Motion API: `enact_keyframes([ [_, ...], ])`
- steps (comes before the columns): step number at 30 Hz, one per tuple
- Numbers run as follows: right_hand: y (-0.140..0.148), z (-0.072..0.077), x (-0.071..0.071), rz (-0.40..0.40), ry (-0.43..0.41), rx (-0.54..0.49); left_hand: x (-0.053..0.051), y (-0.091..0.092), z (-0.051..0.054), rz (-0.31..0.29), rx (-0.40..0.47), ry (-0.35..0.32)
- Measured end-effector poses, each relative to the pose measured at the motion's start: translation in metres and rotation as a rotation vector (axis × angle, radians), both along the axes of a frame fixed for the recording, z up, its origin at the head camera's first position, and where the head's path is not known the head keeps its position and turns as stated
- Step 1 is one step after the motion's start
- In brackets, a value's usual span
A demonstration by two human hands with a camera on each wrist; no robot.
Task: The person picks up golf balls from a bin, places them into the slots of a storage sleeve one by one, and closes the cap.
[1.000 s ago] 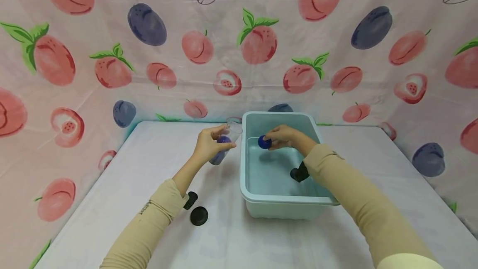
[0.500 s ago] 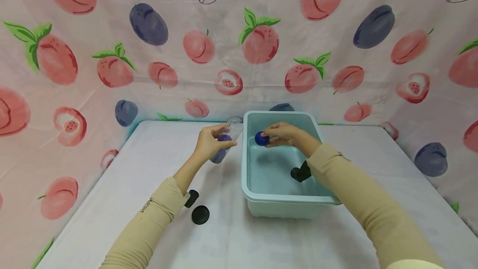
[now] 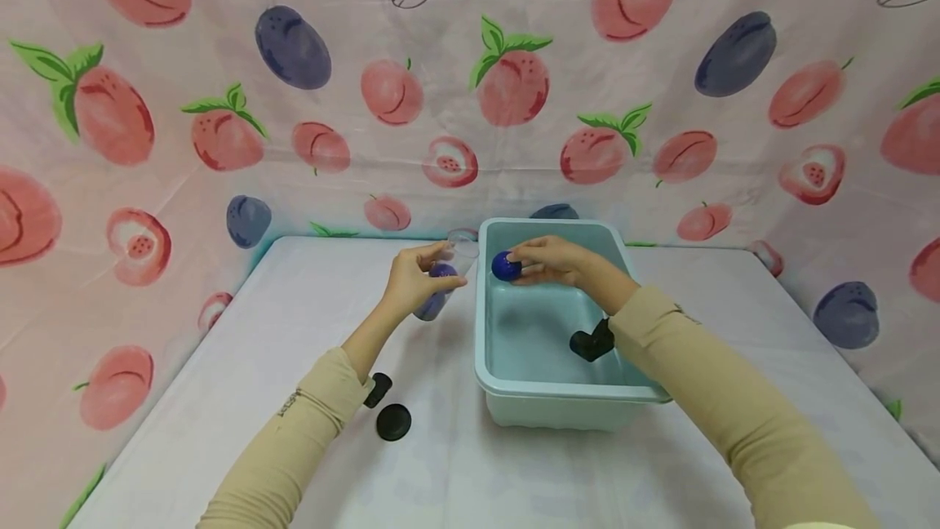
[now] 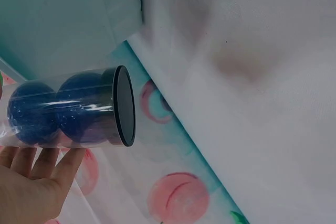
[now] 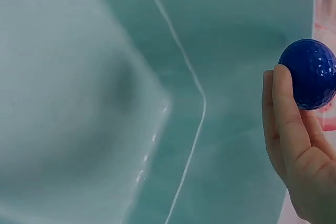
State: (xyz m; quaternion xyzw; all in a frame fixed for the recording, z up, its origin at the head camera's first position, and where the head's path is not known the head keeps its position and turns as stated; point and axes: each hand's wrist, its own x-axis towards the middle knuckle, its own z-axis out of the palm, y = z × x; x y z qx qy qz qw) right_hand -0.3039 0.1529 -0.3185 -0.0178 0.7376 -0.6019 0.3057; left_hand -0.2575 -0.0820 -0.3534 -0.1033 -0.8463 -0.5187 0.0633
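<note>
My left hand (image 3: pixel 410 282) grips a clear plastic tube (image 3: pixel 462 246), tilted with its mouth toward the bin. Two blue dimpled balls sit inside it, and a black cap (image 4: pixel 125 106) closes its lower end in the left wrist view. Between the fingertips of my right hand (image 3: pixel 552 261) is a blue golf ball (image 5: pixel 310 74). That ball is above the left part of the light blue bin (image 3: pixel 565 389), a short way right of the tube's mouth and apart from it.
A black object (image 3: pixel 591 341) lies inside the bin, partly hidden by the right sleeve. On the white table (image 3: pixel 433 472), left of the bin, rest a round black lid (image 3: pixel 393 422) and a small black piece (image 3: pixel 379 389) beside the left cuff. A fruit-print cloth (image 3: pixel 441 64) hangs behind.
My right hand has moved left and slightly up with the golf ball, closer to the tube. The left hand keeps the tube in nearly the same place.
</note>
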Motion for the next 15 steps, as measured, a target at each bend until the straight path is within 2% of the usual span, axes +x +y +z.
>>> enact_keyframes([
  [15, -0.008, 0.016, 0.013, 0.069, 0.069, -0.087, 0.002, 0.000, -0.001, 0.002, 0.003, -0.011],
])
